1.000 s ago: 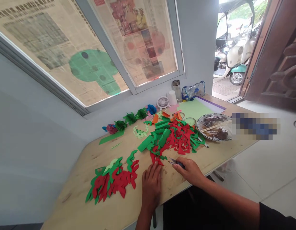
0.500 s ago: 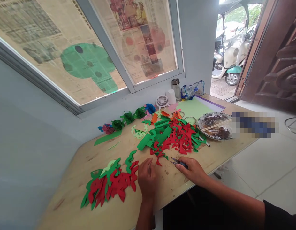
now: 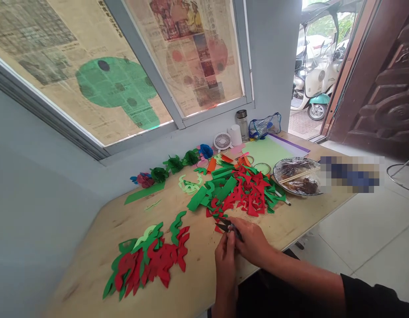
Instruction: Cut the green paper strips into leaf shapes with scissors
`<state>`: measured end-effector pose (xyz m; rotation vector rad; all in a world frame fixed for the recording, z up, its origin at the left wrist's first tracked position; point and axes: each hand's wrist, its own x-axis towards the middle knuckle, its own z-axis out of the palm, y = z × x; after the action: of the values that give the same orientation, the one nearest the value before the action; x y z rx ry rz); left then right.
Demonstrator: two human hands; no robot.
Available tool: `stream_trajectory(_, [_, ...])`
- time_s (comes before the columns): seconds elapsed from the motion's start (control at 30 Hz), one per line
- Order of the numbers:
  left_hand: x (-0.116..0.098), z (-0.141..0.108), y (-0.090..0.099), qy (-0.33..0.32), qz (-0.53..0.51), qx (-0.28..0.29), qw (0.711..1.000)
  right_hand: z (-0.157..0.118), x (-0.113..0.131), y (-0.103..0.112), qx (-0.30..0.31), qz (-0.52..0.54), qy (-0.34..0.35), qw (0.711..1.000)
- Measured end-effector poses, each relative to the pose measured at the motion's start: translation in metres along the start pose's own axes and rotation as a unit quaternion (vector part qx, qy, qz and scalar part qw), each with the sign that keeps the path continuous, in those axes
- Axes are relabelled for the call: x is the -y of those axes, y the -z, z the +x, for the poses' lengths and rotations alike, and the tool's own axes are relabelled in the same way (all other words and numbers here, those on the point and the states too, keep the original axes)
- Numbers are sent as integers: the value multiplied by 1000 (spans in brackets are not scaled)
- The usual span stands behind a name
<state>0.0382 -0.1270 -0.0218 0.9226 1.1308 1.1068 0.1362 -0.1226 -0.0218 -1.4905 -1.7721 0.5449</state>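
My right hand point(image 3: 252, 238) is closed around a pair of small scissors point(image 3: 223, 226), whose dark blades stand apart and point left over the table. My left hand point(image 3: 226, 252) is right beside it, thumb and fingers pinched together close to the scissors; what they hold, if anything, is hidden. Just beyond both hands spreads a heap of red paper scraps point(image 3: 252, 192) mixed with green paper pieces point(image 3: 226, 190). To the left lies a group of cut shapes with wavy edges, red paper shapes point(image 3: 163, 256) over green paper shapes point(image 3: 176, 227).
A plastic-covered plate point(image 3: 297, 170) with chopsticks across it stands at the right. Along the wall are paper flowers point(image 3: 174, 163), a small white fan point(image 3: 222, 141), a white cup point(image 3: 235, 134), a glass bottle point(image 3: 243, 123) and a clear pouch point(image 3: 265, 126). A pen point(image 3: 287, 202) lies by the heap.
My right hand has moved left with the scissors, and my left hand has moved right to meet it. The two hands were apart before and are now together.
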Motion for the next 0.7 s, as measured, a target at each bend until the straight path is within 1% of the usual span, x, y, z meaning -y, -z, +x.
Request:
stream_trajectory(0.07, [5, 9, 6, -6, -2, -41, 999, 0, 4, -2, 17, -32, 27, 999])
stream_trajectory(0.13, [7, 18, 15, -14, 34, -60, 998, 0, 6, 3, 28, -70, 49, 996])
stream_trajectory(0.2, [5, 24, 24, -31, 82, -85, 993, -5, 5, 15, 22, -106, 61, 992])
stream_trajectory(0.27, [0, 26, 33, -61, 153, -124, 978, -15, -1, 32, -13, -112, 60, 992])
stream_trajectory(0.33, [-5, 25, 38, -83, 247, -151, 953, -33, -15, 50, -34, -90, 63, 993])
stream_trajectory(0.37, [-7, 24, 39, -85, 284, -153, 943, -45, -25, 60, -41, -78, 60, 994])
stream_trajectory(0.4, [-8, 23, 39, -87, 312, -153, 934, -57, -37, 69, -61, -80, 55, 993])
stream_trajectory(0.5, [-9, 22, 38, -91, 358, -150, 917, -92, -85, 101, -135, -147, 35, 979])
stream_trajectory(0.57, [-6, 24, 37, -91, 378, -160, 907, -108, -120, 131, -196, -211, -9, 957])
stream_trajectory(0.6, [-3, 25, 37, -92, 387, -168, 902, -112, -136, 148, -222, -244, -56, 942])
stream_trajectory(0.63, [0, 26, 37, -95, 396, -179, 895, -114, -151, 168, -241, -279, -124, 921])
stream_trajectory(0.7, [6, 29, 39, -109, 414, -197, 882, -112, -174, 206, -293, -327, -242, 865])
